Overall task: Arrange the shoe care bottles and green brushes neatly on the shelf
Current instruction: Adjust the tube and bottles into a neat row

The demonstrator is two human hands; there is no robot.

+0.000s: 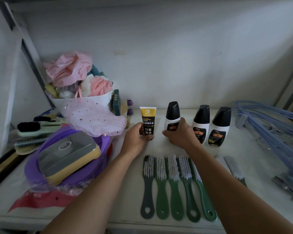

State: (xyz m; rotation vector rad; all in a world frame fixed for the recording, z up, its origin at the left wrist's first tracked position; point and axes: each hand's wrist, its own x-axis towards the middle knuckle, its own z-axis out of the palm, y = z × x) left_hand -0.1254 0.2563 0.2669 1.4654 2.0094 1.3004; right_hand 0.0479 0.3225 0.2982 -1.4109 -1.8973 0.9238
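Note:
A yellow and black tube (147,119) stands upright on its cap on the white shelf (254,166); my left hand (138,138) grips its lower part. To its right stands a white bottle with a black cap (172,114), and my right hand (181,133) grips its base. Two more white bottles (200,122) (219,125) stand in a row further right. In front, several green brushes (176,186) with white bristles lie side by side, handles toward me. Another brush (233,168) lies partly hidden behind my right forearm.
A purple bag with a grey and yellow box (68,156) lies at the left, with brushes (32,132) behind it. A white bag of pink cloth (78,85) stands at the back left. Blue hangers (269,122) lie piled at the right.

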